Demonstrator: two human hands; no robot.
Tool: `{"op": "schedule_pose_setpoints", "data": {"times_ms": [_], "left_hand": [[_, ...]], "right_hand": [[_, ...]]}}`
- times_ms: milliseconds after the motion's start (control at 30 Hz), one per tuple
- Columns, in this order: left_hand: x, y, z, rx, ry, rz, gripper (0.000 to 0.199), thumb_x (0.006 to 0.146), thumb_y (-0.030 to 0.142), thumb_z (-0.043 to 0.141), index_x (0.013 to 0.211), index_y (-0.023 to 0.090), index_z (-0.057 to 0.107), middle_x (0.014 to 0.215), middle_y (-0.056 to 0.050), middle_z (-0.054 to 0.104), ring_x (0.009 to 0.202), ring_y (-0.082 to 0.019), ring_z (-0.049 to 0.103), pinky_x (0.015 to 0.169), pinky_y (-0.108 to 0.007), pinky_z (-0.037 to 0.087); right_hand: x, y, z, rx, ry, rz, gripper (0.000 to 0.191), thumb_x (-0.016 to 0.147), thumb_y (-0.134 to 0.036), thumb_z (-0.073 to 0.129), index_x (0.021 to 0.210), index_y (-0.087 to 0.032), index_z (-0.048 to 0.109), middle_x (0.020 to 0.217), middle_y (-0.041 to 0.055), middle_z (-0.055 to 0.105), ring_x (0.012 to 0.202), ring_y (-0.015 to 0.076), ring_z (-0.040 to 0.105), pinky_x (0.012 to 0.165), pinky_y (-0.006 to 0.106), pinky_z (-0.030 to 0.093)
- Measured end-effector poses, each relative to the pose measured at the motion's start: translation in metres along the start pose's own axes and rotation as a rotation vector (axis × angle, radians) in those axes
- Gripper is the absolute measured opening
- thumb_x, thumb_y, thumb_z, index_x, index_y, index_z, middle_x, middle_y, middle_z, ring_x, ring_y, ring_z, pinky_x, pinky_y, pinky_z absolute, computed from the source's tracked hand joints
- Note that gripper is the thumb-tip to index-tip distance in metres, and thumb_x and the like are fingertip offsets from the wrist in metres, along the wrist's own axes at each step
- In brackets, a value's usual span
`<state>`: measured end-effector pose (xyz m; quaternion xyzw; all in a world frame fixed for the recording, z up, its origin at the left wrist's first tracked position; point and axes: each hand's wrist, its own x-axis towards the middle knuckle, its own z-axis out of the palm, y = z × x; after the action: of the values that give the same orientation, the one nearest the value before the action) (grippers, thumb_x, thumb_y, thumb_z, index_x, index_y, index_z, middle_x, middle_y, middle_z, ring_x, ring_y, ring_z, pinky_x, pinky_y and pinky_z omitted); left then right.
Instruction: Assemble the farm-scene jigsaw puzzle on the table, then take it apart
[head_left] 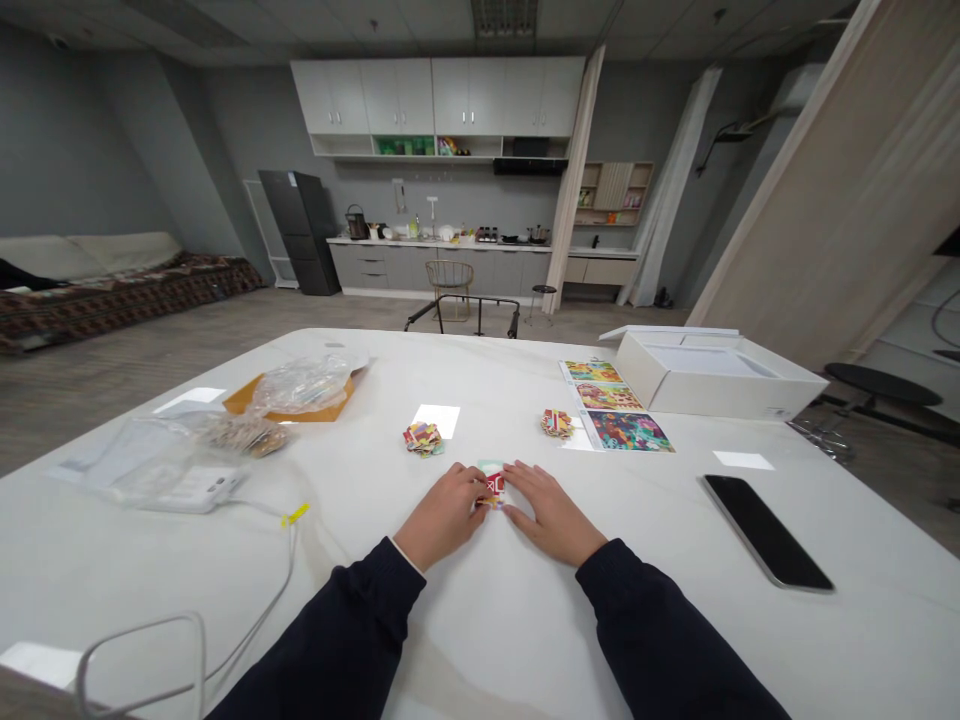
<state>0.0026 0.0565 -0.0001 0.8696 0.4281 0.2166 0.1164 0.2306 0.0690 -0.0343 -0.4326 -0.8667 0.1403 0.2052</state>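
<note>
Between my hands lie a few joined puzzle pieces [493, 483], red, white and pale green with a yellowish lower edge. My left hand [444, 512] has its fingers curled and pinches a puzzle piece at the lower left of them; the fingers hide most of it. Resting on the table, my right hand [553, 515] has its fingers stretched, with its fingertips touching the right side of the pieces. Beyond my left hand sits a small heap of colourful puzzle pieces [423, 439]. A second heap [556, 424] lies farther off to the right.
Picture sheets [626, 431] lie beside a white box [720, 372] at the back right. A black phone [766, 532] is on the right. Leftward are an orange tray [322, 408] with clear plastic, bagged pieces [247, 435] and a white cable [289, 570] with a yellow tie.
</note>
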Motion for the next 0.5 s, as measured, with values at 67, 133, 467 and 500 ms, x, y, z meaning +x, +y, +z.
{"op": "schedule_pose_setpoints", "data": {"times_ms": [67, 133, 467, 500], "left_hand": [[0.000, -0.001, 0.001, 0.013, -0.015, 0.019, 0.019, 0.092, 0.010, 0.059, 0.100, 0.021, 0.073, 0.105, -0.007, 0.070, 0.101, -0.024, 0.060, 0.093, -0.037, 0.050], [0.000, -0.001, 0.003, 0.015, -0.017, 0.016, 0.021, 0.091, 0.009, 0.059, 0.102, 0.021, 0.072, 0.106, -0.007, 0.070, 0.101, -0.023, 0.060, 0.092, -0.037, 0.050], [0.003, -0.030, -0.009, 0.022, 0.386, -0.080, 0.011, 0.095, 0.025, 0.062, 0.105, 0.024, 0.066, 0.106, -0.007, 0.069, 0.105, -0.025, 0.062, 0.098, -0.043, 0.048], [0.003, -0.040, -0.013, 0.057, 0.502, -0.162, 0.012, 0.094, 0.024, 0.061, 0.106, 0.023, 0.065, 0.107, -0.007, 0.069, 0.107, -0.026, 0.062, 0.099, -0.045, 0.047]], "right_hand": [[0.000, 0.000, 0.000, 0.001, 0.000, 0.000, 0.055, 0.102, -0.041, 0.052, 0.152, -0.020, 0.048, 0.159, 0.0107, 0.047, 0.150, 0.0271, 0.039, 0.126, 0.052, 0.027], [0.000, -0.001, -0.001, 0.006, 0.001, 0.001, 0.055, 0.101, -0.041, 0.052, 0.152, -0.020, 0.048, 0.158, 0.0110, 0.047, 0.150, 0.0271, 0.039, 0.126, 0.052, 0.027], [-0.002, -0.003, -0.003, 0.011, 0.038, -0.025, 0.049, 0.101, -0.038, 0.052, 0.149, -0.028, 0.050, 0.160, 0.0092, 0.046, 0.149, 0.0281, 0.040, 0.124, 0.056, 0.029], [-0.003, -0.003, -0.003, 0.013, 0.042, -0.025, 0.052, 0.101, -0.038, 0.052, 0.151, -0.028, 0.047, 0.161, 0.0097, 0.043, 0.150, 0.0279, 0.040, 0.124, 0.055, 0.029]]}}
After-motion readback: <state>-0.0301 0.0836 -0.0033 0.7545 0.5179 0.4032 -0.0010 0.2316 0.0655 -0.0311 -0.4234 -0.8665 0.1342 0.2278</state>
